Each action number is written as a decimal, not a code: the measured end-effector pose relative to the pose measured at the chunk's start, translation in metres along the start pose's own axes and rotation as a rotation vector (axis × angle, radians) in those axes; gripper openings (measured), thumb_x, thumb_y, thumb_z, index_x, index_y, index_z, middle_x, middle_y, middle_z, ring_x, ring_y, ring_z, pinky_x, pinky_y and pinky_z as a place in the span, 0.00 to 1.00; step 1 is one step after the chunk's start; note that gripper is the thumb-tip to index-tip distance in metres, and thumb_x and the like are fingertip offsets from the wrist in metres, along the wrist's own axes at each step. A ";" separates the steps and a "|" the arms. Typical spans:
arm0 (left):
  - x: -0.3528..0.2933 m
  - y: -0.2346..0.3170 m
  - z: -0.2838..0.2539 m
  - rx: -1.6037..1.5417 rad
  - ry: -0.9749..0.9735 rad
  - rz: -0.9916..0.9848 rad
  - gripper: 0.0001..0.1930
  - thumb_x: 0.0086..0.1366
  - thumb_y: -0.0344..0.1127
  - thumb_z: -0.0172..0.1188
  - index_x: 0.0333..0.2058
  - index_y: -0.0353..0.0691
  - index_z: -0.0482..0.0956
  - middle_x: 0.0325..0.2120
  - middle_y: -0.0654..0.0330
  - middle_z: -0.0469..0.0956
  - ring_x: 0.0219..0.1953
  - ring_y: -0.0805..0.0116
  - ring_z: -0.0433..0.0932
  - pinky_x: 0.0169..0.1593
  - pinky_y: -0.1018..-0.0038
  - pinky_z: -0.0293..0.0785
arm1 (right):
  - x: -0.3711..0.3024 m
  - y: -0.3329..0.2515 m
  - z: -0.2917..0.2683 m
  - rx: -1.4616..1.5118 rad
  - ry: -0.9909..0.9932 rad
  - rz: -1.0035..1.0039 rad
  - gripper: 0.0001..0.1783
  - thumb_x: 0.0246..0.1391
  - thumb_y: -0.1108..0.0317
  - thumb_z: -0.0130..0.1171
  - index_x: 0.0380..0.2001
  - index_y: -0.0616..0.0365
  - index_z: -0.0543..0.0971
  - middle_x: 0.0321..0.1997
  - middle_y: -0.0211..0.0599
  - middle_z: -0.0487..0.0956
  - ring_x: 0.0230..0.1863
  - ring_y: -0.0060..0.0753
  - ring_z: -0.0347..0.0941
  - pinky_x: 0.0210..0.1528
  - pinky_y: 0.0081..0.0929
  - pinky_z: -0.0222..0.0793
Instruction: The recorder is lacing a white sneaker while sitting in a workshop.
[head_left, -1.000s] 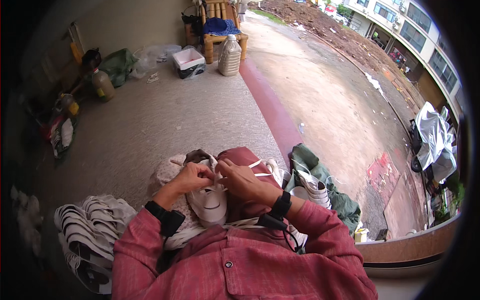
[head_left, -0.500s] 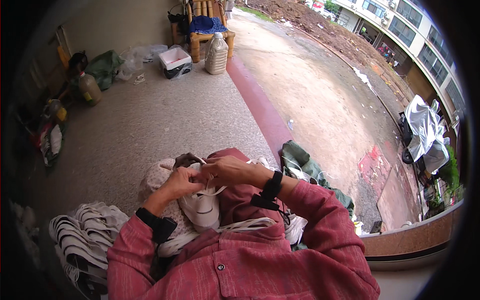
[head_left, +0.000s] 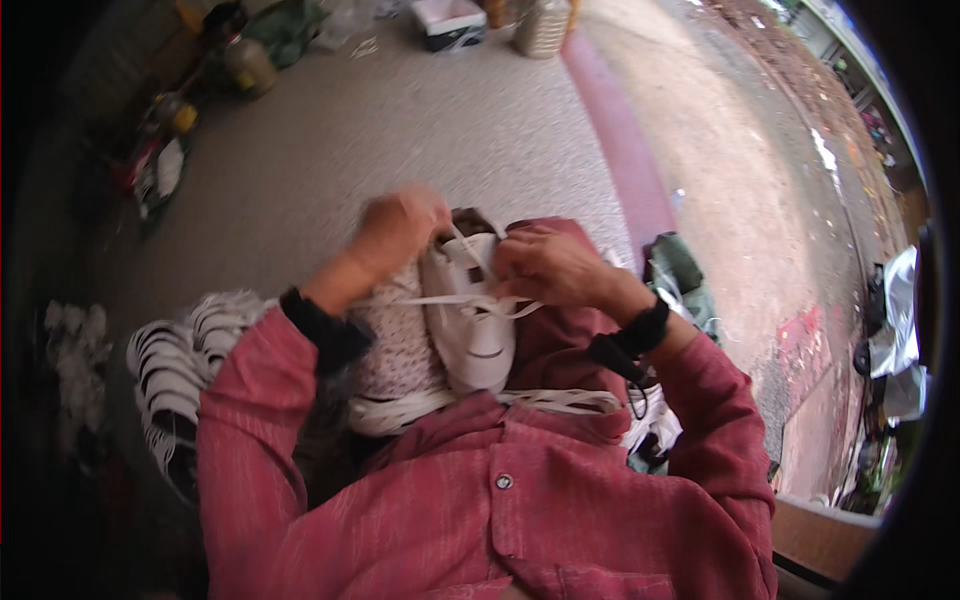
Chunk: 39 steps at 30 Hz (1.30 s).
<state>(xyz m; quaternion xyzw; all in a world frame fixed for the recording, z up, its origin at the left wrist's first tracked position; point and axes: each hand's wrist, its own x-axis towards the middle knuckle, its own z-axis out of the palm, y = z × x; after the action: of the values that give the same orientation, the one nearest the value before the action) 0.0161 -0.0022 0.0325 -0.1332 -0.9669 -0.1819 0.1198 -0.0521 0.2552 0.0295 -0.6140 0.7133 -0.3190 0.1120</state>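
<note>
A white lace-up shoe [head_left: 470, 345] lies in my lap, its toe toward me and its dark opening away from me. My left hand [head_left: 395, 235], smeared by motion, is closed at the far left of the shoe, with a white shoelace [head_left: 462, 243] running from its fingers to the eyelets. On the other side my right hand [head_left: 550, 265] has its fingers curled in by the lacing, where lace meets them; the fingertips are partly hidden. Another stretch of lace crosses the tongue leftward. Bundled white laces [head_left: 565, 400] lie across my lap by my shirt.
Stacked white shoe pieces [head_left: 165, 370] stand to my left. A flower-patterned cloth [head_left: 400, 350] covers my left leg. Green sacking [head_left: 680, 275] lies at my right. Farther off are a white box [head_left: 448, 18], a large plastic jug [head_left: 543, 28] and a bottle [head_left: 248, 65].
My hands have come apart from close together over the shoe, the left going outward with the lace. The shoe shows more fully. The view has tipped down and turned left.
</note>
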 end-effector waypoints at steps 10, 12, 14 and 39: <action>-0.039 -0.165 -0.127 0.278 0.711 -0.710 0.08 0.65 0.42 0.58 0.37 0.47 0.80 0.32 0.58 0.81 0.34 0.58 0.80 0.37 0.63 0.74 | 0.000 0.007 0.017 0.191 0.015 0.033 0.08 0.57 0.69 0.55 0.37 0.58 0.71 0.36 0.43 0.74 0.43 0.51 0.71 0.46 0.41 0.66; -0.052 -0.154 -0.093 0.057 0.630 -0.556 0.10 0.64 0.41 0.61 0.40 0.44 0.77 0.28 0.60 0.80 0.30 0.64 0.78 0.35 0.68 0.74 | -0.001 -0.001 0.020 0.312 0.070 0.149 0.08 0.59 0.68 0.54 0.39 0.59 0.71 0.34 0.45 0.75 0.38 0.50 0.73 0.43 0.39 0.67; -0.052 -0.100 -0.057 -0.119 0.450 -0.528 0.11 0.63 0.38 0.63 0.39 0.39 0.76 0.27 0.63 0.78 0.29 0.70 0.76 0.35 0.71 0.73 | -0.009 -0.015 0.022 0.315 0.193 0.240 0.09 0.59 0.67 0.54 0.39 0.60 0.72 0.32 0.46 0.75 0.35 0.50 0.73 0.40 0.37 0.68; -0.077 -0.004 -0.018 0.020 0.012 0.195 0.10 0.59 0.40 0.62 0.27 0.41 0.78 0.23 0.59 0.75 0.30 0.59 0.75 0.38 0.66 0.68 | -0.051 -0.049 0.070 1.961 0.630 0.480 0.23 0.61 0.67 0.57 0.59 0.56 0.69 0.51 0.29 0.76 0.57 0.28 0.70 0.65 0.36 0.61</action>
<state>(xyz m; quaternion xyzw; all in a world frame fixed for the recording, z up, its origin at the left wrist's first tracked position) 0.0907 -0.0287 0.0258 -0.2246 -0.9503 -0.1606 0.1442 0.0375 0.2787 -0.0071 0.0126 0.2429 -0.8700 0.4289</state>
